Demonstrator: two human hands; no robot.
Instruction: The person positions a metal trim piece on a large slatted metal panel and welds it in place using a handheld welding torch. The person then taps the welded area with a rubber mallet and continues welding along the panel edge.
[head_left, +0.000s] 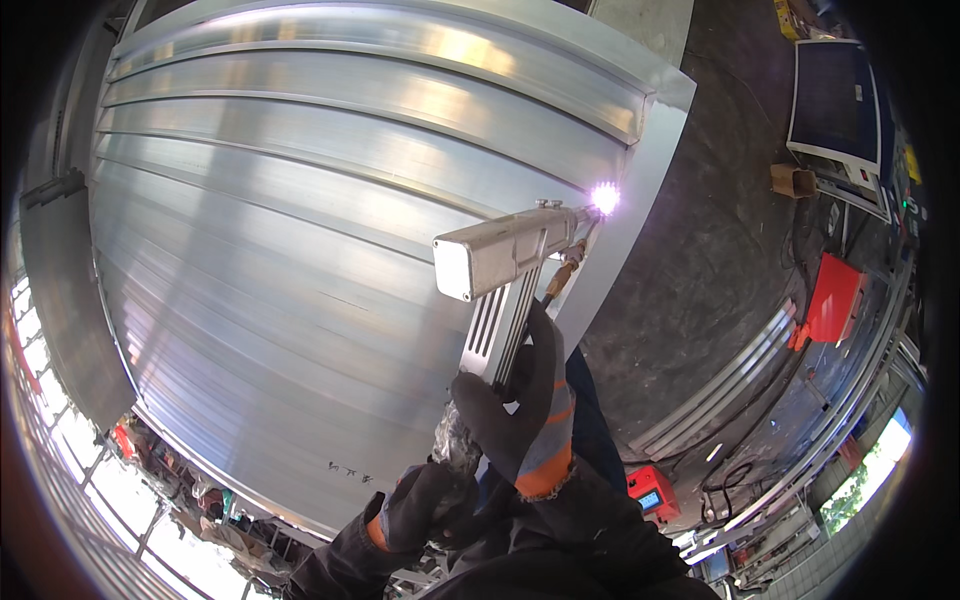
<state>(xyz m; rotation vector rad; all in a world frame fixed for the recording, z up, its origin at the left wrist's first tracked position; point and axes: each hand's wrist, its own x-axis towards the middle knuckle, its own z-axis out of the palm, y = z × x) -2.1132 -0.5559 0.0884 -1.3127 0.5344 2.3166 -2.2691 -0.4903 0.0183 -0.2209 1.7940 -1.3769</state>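
The gloved right hand (515, 410) grasps the handle of a silver welding gun (500, 250), which lies over the right side of a slatted metal panel (300, 230) — a violet-white glow (605, 198) burns at its tip, by the panel's right frame. Nearer and to the left, the gloved left hand (425, 505) clasps the plastic-wrapped part (457, 440) below the handle.

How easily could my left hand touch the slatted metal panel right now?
Probably yes: the left hand seems busy gripping the plastic-wrapped cable, but the slatted panel appears close by, with nothing visible between.
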